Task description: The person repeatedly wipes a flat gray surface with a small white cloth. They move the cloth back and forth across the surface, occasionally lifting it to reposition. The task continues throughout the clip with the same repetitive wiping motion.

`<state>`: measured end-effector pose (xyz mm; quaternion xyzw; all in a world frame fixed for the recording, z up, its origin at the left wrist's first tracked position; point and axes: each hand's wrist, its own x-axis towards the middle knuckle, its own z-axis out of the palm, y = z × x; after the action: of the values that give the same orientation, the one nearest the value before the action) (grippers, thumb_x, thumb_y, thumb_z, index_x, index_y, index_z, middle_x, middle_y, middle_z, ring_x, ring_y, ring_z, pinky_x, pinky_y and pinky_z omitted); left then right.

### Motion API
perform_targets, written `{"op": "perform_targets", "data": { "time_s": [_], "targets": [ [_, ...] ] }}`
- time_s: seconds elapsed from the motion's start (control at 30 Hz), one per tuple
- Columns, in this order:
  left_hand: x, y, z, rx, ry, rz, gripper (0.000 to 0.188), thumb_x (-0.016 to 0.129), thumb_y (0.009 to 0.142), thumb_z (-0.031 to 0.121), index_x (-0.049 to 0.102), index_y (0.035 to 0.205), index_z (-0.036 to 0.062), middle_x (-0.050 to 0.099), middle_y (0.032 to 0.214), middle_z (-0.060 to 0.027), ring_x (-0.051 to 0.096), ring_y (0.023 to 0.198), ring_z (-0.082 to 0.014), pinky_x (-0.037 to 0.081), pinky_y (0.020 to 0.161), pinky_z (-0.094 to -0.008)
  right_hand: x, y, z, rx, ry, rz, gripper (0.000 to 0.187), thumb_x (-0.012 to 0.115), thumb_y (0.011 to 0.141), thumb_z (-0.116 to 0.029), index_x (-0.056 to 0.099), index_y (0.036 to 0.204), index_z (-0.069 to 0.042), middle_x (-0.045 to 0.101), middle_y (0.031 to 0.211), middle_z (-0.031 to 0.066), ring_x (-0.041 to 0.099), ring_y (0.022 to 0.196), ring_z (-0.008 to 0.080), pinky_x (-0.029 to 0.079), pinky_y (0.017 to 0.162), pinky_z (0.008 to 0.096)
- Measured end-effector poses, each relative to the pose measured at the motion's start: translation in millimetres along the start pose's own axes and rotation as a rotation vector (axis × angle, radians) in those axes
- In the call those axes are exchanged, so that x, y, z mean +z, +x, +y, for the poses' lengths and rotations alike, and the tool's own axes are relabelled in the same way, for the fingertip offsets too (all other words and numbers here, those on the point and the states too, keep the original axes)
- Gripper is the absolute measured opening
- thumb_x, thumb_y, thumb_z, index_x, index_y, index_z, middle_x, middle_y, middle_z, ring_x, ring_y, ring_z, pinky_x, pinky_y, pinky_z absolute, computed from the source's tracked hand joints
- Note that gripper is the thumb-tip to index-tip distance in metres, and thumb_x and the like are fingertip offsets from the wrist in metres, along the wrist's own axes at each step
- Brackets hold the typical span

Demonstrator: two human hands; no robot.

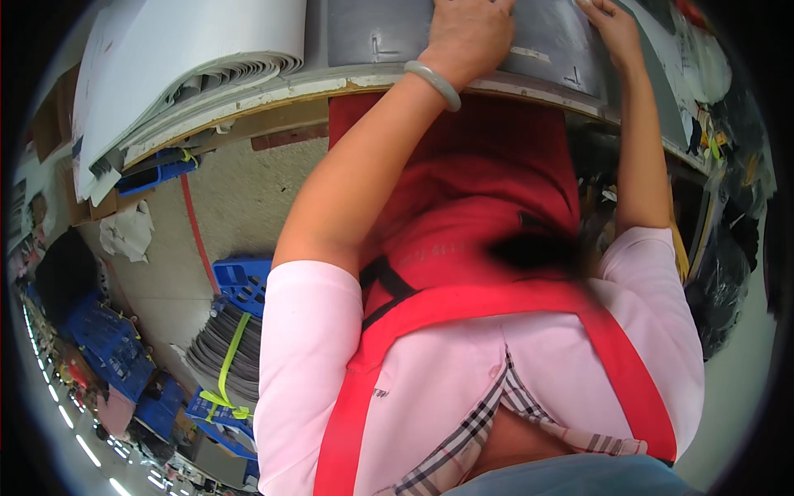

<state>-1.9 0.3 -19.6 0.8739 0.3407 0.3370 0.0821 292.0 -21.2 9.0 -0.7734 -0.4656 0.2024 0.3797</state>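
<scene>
A dark grey sheet [546, 70] with white marks lies along the table's near edge. My left hand [471, 37], with a pale bangle [432, 84] at its wrist, is back-up over this sheet; its fingertips run out of view at the top. Farther right, near the sheet's right part, my right hand [614, 29] has its fingers bent together. Whatever they pinch, if anything, is too small to make out.
Thick rolled or folded pale sheeting [207, 37] rests on the table's left. Below left are blue crates [240, 281] and a bundle of dark strips [227, 347] tied with yellow-green tape. Dark plastic bags [719, 289] stand at the right. A red apron covers my front.
</scene>
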Motion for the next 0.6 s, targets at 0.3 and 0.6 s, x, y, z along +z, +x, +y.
{"op": "perform_targets", "data": {
  "time_s": [0.3,0.6],
  "targets": [
    [-8.5,-1.5,14.2,0.22,-0.244,0.174,0.019,0.064,0.091,0.016,0.069,0.107,0.0078,0.065,0.106,-0.014,0.062,0.104,-0.0338,0.049,0.091,-0.0498,-2.7,-18.7,-9.4,0.096,0.542,-0.319,0.034,0.072,0.098,-0.029,0.066,0.121,-0.004,0.072,0.107,0.0037,0.068,0.094,0.0142,0.057,0.084,0.0302],
    [-74.6,-36.1,1.6,0.204,-0.021,-0.22,0.019,0.077,0.084,0.014,0.077,0.103,0.0079,0.07,0.104,-0.009,0.066,0.088,-0.0314,0.053,0.08,-0.0406,4.9,-16.4,10.1,-0.011,1.256,-0.272,0.049,0.072,0.098,-0.031,0.058,0.137,-0.005,0.071,0.121,0.0106,0.071,0.106,0.0215,0.059,0.09,0.0377]
  ]
}}
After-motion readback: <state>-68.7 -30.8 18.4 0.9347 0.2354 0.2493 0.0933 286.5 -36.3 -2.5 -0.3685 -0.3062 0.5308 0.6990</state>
